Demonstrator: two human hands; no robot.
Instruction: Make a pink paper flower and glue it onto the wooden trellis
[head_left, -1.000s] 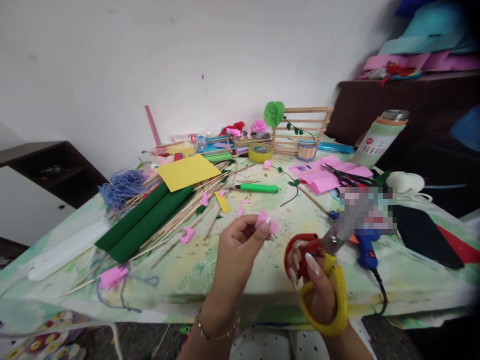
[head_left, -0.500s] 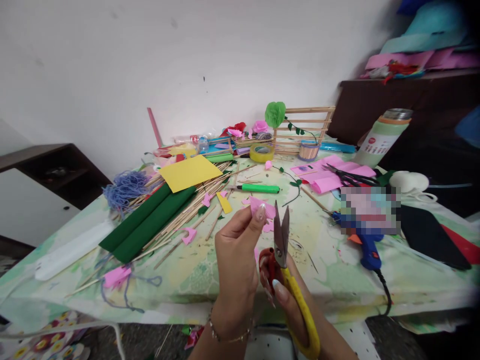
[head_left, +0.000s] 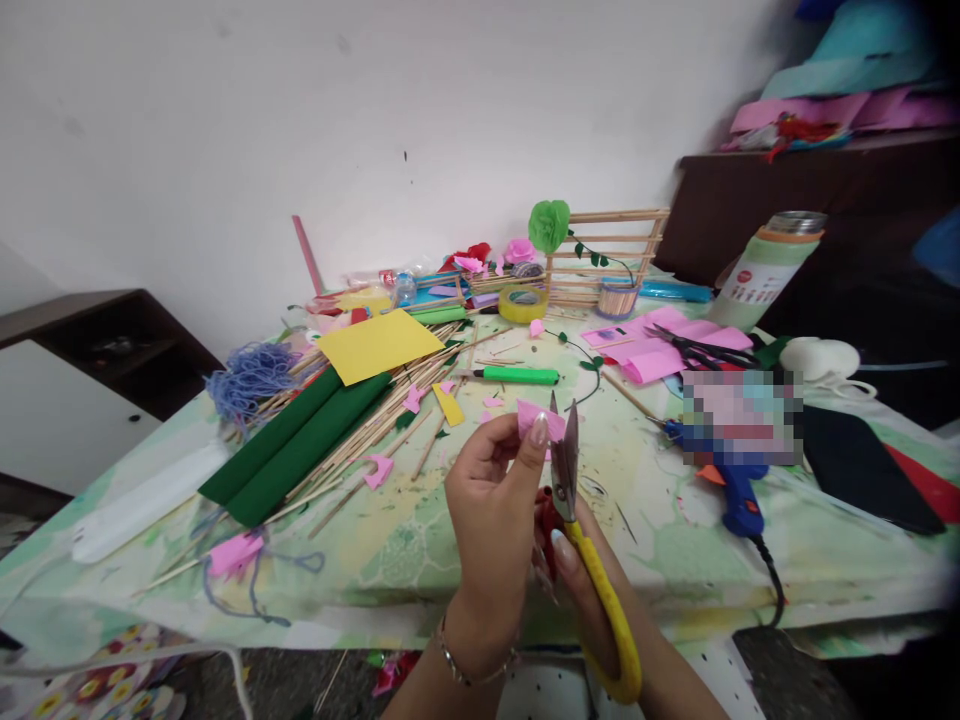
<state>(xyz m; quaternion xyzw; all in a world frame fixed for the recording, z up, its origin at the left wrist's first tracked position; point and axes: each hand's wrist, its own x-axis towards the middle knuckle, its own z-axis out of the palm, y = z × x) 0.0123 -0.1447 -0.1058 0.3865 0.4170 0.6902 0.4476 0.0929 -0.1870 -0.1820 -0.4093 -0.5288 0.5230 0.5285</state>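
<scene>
Between thumb and fingers, my left hand [head_left: 491, 500] pinches a small piece of pink paper [head_left: 531, 418] above the table. My right hand [head_left: 574, 570] grips a pair of scissors [head_left: 571, 490] with yellow and red handles. Their blades point up and stand slightly apart, right at the pink paper's right edge; one blade tip passes beside the paper. Whether the blades are cutting in cannot be made out. Part of my right hand's fingers is hidden behind the handles. Pink scraps [head_left: 377, 471] lie on the table to the left.
Beyond my hands lies a green utility knife [head_left: 517, 375]. Left are dark green paper [head_left: 300, 455], a yellow sheet [head_left: 381, 346] and wooden sticks. Right are a blue glue gun [head_left: 739, 495], black scissors [head_left: 697, 347], a phone [head_left: 862, 470] and a bottle [head_left: 769, 275]. Yellow tape [head_left: 523, 304] sits behind.
My left hand has moved right with the pink paper, closer to the scissors. The blades have drawn a little nearer each other and now meet the paper's edge.
</scene>
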